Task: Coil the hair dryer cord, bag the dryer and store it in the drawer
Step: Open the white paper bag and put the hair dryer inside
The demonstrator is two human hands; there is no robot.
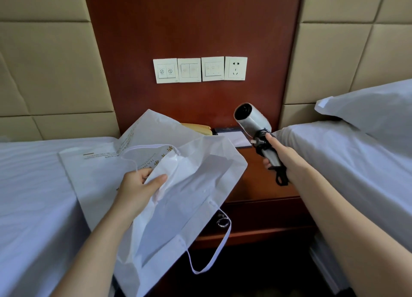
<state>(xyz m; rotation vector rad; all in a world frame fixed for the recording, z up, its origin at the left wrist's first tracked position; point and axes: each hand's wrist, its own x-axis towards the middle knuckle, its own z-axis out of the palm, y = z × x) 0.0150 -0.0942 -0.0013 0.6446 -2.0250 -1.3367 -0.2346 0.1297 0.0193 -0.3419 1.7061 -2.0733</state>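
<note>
Just the head view here. My right hand (283, 156) is out around 3 o'clock from frame centre. Its fingers (273, 140) are curled tight round the handle of the hair dryer (252, 118), with the nozzle tipped up toward 11 o'clock. The cord (263, 146) is wound in black loops round the handle under my grip. The plug (256, 141) pokes out on the 9 o'clock side, and one loop dangles below the hand.

My left hand (140, 183) is at 8 o'clock, pinching one edge of the white bag (189, 185) between thumb and fingers (159, 178). The bag hangs part open over the front of the desk (256, 181). The dryer is up in the air at the bag's 2 o'clock, not touching it. So I reckon coiling is done and bagging isn't.

What could bite me:
- That dangling loop could snag the bag's rim or its strap (211, 259) on the way in and drag the coil loose.
- I've only got one side of the mouth, so it may fold shut when the nozzle pushes in.
- The drawer (256, 212) at 6 o'clock looks closed, and the bag drapes over part of it near the ring pull (223, 222). Both hands are full, so something has to go down first.

Writing-wise:
- There's gold print on a flat white sheet (100, 163) at 9 o'clock. It's upside down from here and looks like capitals, but I can't read it.
- The dark card (225, 129) behind the notepad (239, 138) has a pale line of text that's too small to read.
- The switch plates (189, 70) at 12 o'clock only show icons, and there's a socket (235, 68) on their right.
</note>
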